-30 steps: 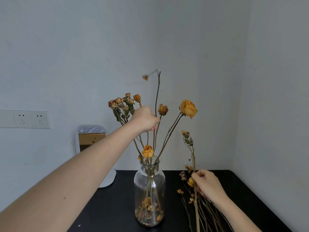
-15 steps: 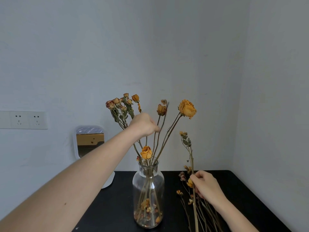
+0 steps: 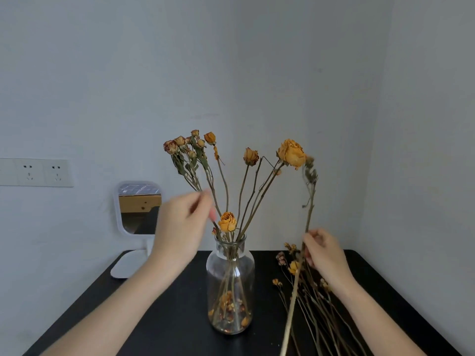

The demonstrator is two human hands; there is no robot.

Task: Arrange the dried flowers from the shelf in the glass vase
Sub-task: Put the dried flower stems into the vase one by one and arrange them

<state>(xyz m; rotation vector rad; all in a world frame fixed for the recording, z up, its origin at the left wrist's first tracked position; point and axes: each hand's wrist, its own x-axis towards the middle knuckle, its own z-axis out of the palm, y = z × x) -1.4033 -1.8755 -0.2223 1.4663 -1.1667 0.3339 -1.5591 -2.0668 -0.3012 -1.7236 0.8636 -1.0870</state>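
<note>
Dried orange roses (image 3: 291,153) crowd the clear glass vase (image 3: 246,273). At 3 o'clock the right hand (image 3: 326,255) pinches 1 long leafy stem (image 3: 309,209). At 9 o'clock the left hand (image 3: 180,227) is too blurred to tell its grip, and it partly hides the white table mirror (image 3: 133,201).

Left arm extends forward from lower left, left hand (image 3: 183,227) raised and motion-blurred, fingers loosely curled, thumb and forefinger parted, grasp not determinable; right arm enters from lower right, right hand (image 3: 325,254) lower, fingers curled, pinching one dried stem (image 3: 309,209) upright.
</note>
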